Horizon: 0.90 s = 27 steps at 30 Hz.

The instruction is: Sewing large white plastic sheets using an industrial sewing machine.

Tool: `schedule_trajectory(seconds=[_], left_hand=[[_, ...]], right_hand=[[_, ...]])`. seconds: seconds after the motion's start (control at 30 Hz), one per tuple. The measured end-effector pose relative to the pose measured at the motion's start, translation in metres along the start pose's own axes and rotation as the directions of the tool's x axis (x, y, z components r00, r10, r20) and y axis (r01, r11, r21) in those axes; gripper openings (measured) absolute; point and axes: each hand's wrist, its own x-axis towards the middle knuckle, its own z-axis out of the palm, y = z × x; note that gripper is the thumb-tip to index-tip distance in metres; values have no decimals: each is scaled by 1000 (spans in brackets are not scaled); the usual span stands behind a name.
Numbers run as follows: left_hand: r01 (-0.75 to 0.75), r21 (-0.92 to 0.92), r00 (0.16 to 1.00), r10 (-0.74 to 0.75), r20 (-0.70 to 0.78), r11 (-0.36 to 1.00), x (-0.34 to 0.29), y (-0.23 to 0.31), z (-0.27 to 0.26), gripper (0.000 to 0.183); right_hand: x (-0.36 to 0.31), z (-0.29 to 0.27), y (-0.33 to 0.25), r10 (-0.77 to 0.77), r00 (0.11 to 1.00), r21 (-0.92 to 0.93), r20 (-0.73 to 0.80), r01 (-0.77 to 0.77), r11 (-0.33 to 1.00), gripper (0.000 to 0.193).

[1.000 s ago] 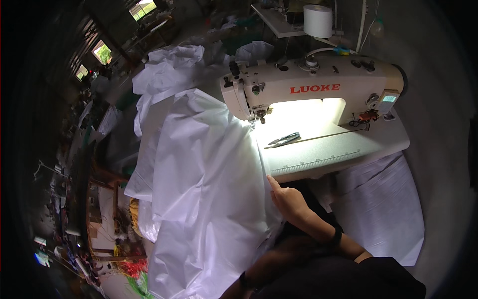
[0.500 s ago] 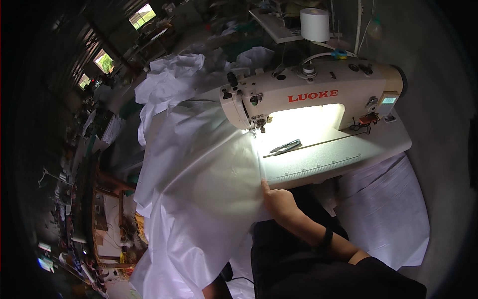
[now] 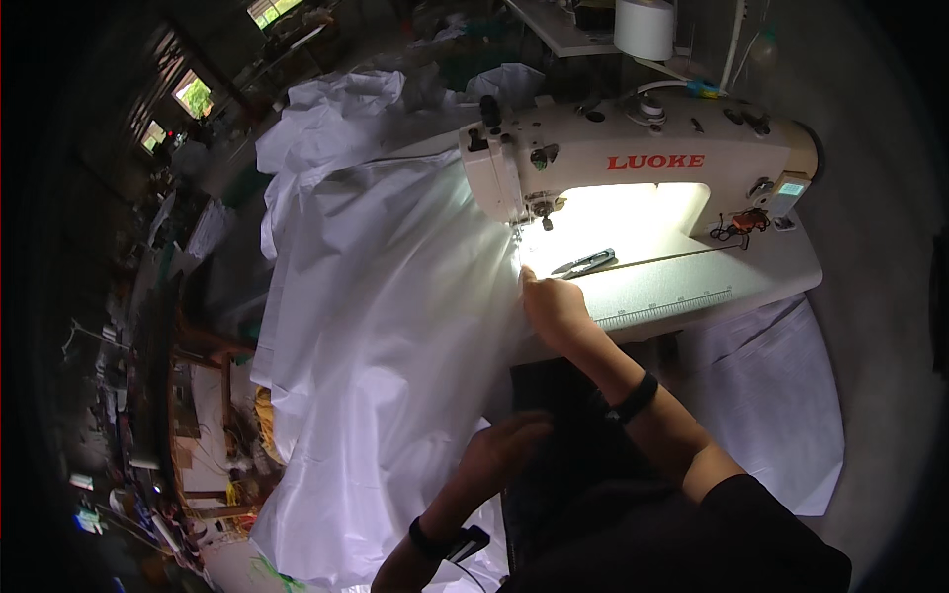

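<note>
A large white sheet [image 3: 366, 326], thin and creased, runs under the needle of a sewing machine [image 3: 643, 158]. My right hand [image 3: 556, 308] is closed at the sheet's right edge, just in front of the lit needle area, its fingertips pinching the edge. Lower down, my left hand [image 3: 499, 450] hangs over the near part of the sheet, beside my dark lap. It is dim and smeared by motion, so its fingers cannot be read. Thread snips [image 3: 588, 263] lie on the machine bed right of my right hand.
A white thread cone [image 3: 645, 30] stands behind the machine. The rest of the sheet bunches at the far left, beside a wooden frame [image 3: 222, 395]. More white material [image 3: 766, 395] hangs below the bed's right side. A cord shows near my left wrist.
My right hand has moved up along the sheet's edge toward the needle. My left hand has risen into view from the lower edge. The whole view has shifted slightly.
</note>
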Motion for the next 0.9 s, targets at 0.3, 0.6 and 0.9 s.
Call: schedule_trajectory(seconds=[0.3,0.6,0.9], left_hand=[[260,672,936,-11,-351,694,77,-27,1,26],[292,656,915,-3,-404,696,63,-51,-40,18],[162,702,964,39,-261,693,67,-61,-11,30]], right_hand=[[0,-16,1,82,996,214,46,-90,973,29],[-4,-16,4,38,999,198,3,-38,979,29],[-2,-14,8,55,998,215,40,-62,975,45]])
